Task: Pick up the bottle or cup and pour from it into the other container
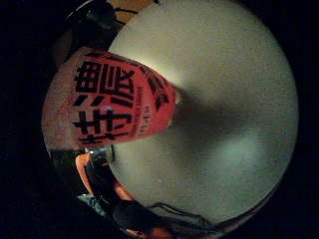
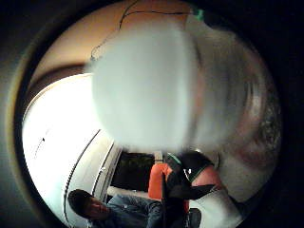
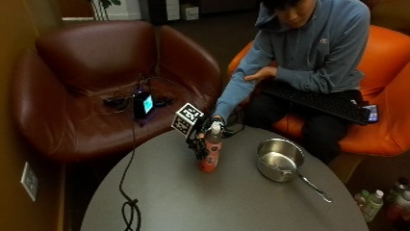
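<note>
In the outside view a red bottle (image 3: 210,155) with a white cap stands upright on the round grey table (image 3: 192,202). My gloved right hand (image 3: 200,134) grips the bottle from the left, fingers curled round its upper half. The little finger side palm view shows the bottle's red label (image 1: 114,102) with black characters close to the palm, its base on the table (image 1: 229,119). A blurred white shape (image 2: 142,85), probably the bottle's top, fills the thumb side palm view. A steel saucepan (image 3: 280,160) with a long handle sits on the table to the bottle's right, apart from it.
A black cable (image 3: 128,202) runs across the table's left side. Behind the table stand a brown leather armchair (image 3: 83,72) holding a lit device and an orange chair (image 3: 384,57). A black keyboard (image 3: 320,101) lies on the person's lap. Small bottles (image 3: 371,202) stand on the floor at right.
</note>
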